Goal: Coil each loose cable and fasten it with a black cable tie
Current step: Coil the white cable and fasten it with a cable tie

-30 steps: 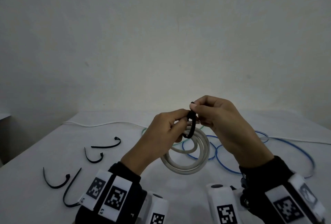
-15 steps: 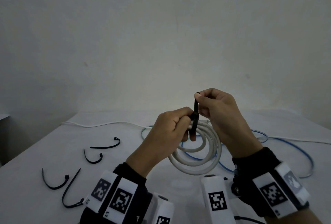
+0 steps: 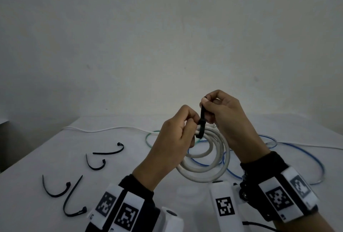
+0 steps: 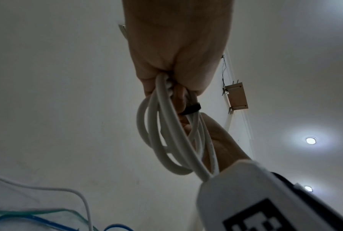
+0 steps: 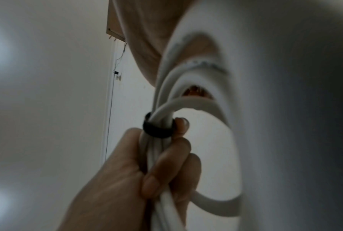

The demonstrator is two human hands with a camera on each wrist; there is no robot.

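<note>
Left hand (image 3: 176,139), fingers clamped on the white coil (image 3: 206,159) held above the desk (image 3: 37,157), steadies it while the right hand (image 3: 222,116) pinches the cable tie (image 3: 201,126) tail, now drawn toward 12 o'clock, the loop tighter than before: fastening nearly complete.

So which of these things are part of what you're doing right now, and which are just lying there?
In use:
white cable coil, gripped by left hand
black cable tie around it, tail pinched by right hand

Lying about:
four spare ties
blue cable
green cable
thin white cable
</note>
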